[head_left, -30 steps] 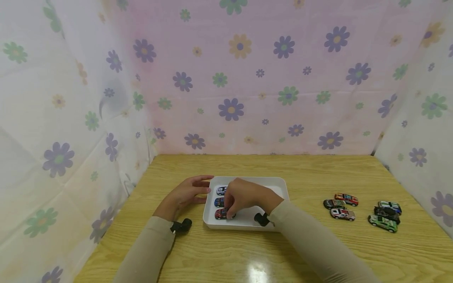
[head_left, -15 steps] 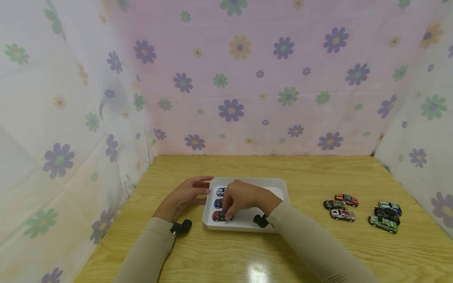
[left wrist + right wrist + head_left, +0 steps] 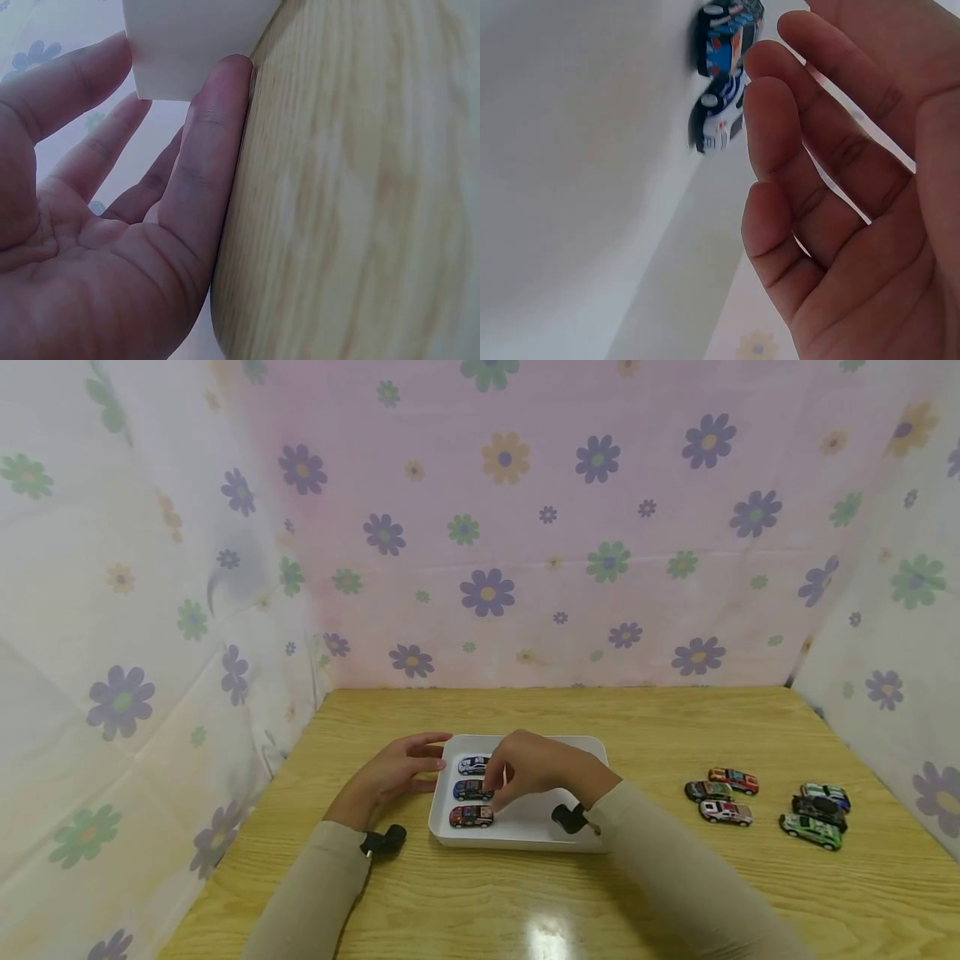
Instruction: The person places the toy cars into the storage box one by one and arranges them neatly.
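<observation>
Three toy cars stand in a column at the left end of a white tray: a white one at the back, a blue one between, a red one in front. Just right of them, over the tray, my right hand has loosely bent fingers and holds nothing. In the right wrist view its fingertips are apart, with the rears of the blue car and white car beyond. My left hand touches the tray's left wall with extended fingers.
Several more toy cars lie on the wooden table to the right, in two groups: one around a white and red car, another around a green car. Flowered cloth hangs behind and at both sides.
The red car has shifted slightly left, in line with the others. My right hand has let go of it and moved up and right, uncovering the cars. My left hand stays at the tray.
</observation>
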`<state>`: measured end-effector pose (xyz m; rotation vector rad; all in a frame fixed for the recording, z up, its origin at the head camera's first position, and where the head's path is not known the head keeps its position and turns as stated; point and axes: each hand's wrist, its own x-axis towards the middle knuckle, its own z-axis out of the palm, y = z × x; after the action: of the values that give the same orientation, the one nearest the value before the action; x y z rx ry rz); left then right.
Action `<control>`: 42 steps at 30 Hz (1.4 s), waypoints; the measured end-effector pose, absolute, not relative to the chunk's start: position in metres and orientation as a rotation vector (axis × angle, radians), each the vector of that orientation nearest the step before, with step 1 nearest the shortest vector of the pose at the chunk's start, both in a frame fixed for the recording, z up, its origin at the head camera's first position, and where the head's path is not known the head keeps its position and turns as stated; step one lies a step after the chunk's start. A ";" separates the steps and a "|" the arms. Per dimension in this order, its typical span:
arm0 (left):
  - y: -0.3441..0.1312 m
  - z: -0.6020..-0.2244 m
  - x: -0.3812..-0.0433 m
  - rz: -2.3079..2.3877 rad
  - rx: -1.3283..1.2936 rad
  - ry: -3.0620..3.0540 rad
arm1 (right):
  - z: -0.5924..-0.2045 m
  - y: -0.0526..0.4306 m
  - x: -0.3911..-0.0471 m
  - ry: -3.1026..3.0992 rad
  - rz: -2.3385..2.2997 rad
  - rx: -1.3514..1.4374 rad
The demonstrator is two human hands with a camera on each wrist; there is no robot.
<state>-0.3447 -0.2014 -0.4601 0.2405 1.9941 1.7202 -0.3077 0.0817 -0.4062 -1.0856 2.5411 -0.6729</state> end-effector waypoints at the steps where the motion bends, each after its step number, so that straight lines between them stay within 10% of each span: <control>1: -0.201 -0.461 -0.345 1.721 0.242 1.991 | -0.405 0.086 -0.307 2.549 -0.679 -1.084; 42: -0.202 -0.464 -0.348 1.747 0.269 1.953 | -0.390 0.291 -0.251 3.080 -0.848 -0.871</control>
<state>-0.3480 -0.2021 -0.4644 0.2689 1.9531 1.7466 -0.2513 0.2915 -0.3900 -0.8713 3.0801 -0.8475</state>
